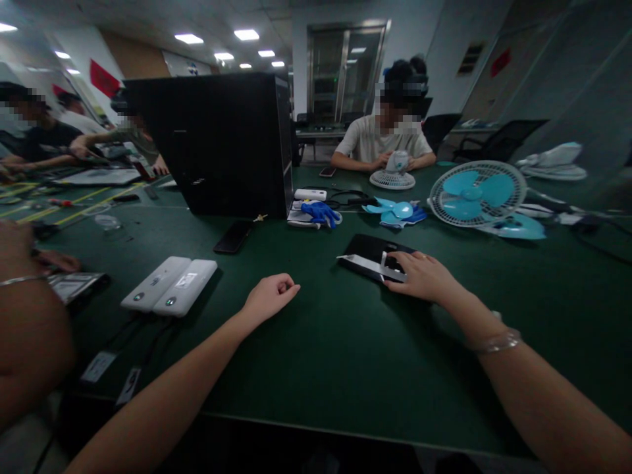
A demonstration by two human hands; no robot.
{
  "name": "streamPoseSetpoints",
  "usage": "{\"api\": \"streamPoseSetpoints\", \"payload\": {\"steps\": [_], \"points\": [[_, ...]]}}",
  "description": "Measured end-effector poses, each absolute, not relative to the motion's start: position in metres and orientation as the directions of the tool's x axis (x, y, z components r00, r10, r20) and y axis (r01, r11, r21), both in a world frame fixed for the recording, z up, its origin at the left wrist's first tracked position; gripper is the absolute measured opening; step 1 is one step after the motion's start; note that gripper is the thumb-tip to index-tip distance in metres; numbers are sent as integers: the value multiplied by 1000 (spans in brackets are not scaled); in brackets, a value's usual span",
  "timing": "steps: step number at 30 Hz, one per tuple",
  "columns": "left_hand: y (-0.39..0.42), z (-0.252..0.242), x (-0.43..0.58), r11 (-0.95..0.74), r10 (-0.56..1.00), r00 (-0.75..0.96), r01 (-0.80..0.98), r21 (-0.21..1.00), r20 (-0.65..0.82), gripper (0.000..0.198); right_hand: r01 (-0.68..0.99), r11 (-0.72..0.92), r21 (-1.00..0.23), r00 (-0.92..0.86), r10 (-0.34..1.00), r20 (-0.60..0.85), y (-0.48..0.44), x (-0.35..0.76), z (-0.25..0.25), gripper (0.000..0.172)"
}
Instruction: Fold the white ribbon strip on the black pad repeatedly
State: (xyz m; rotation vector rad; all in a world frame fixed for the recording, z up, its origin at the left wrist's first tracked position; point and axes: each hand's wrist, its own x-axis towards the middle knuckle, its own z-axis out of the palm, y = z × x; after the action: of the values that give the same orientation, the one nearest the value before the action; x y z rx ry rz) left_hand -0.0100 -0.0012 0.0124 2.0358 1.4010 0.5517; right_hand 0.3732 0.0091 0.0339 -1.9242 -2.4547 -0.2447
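My right hand (422, 273) lies over the right end of a flat black piece with a pale metal strip (363, 264) along its near side. The fingers curl around that end, and the palm hides part of it. A short pale tab stands up by the fingertips. On the green table (316, 355), to the left of this piece, rests my left hand (269, 299). Its fingers are loosely curled in, and nothing shows in them. Beyond it lies a dark phone (234, 237).
Two white power banks (185, 286) with cables lie at left, near another person's arm (29, 322). A black computer case (217, 145) stands behind. Blue-and-white gloves (318, 214), turquoise fan blades (394, 210) and a fan (476, 192) lie farther back. A person (382, 141) handles a fan part opposite.
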Motion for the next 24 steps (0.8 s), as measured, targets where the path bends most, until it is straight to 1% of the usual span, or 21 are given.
{"api": "streamPoseSetpoints", "payload": {"steps": [2,5,9,12,15,18,24], "points": [[-1,11,-10,-264,933,359,685,679,0,36,998,19,60,-22,998,58,16,399,34,84],[0,9,-10,-267,930,368,686,677,-6,37,960,-277,-31,278,960,19,17,437,37,86],[-1,9,-10,-271,929,370,698,663,-11,38,848,-523,-88,525,851,7,5,481,40,86],[-1,10,-10,-267,930,367,700,663,-12,37,723,-677,-133,684,730,0,-3,508,39,86],[-1,9,-10,-263,931,364,689,675,-8,37,588,-791,-172,803,596,4,-6,529,33,86],[0,8,-10,-250,937,348,694,676,-11,36,489,-850,-196,867,498,5,-6,544,25,82],[0,7,-9,-242,939,342,697,675,-17,36,443,-874,-199,890,455,-19,-4,555,17,74]]}}
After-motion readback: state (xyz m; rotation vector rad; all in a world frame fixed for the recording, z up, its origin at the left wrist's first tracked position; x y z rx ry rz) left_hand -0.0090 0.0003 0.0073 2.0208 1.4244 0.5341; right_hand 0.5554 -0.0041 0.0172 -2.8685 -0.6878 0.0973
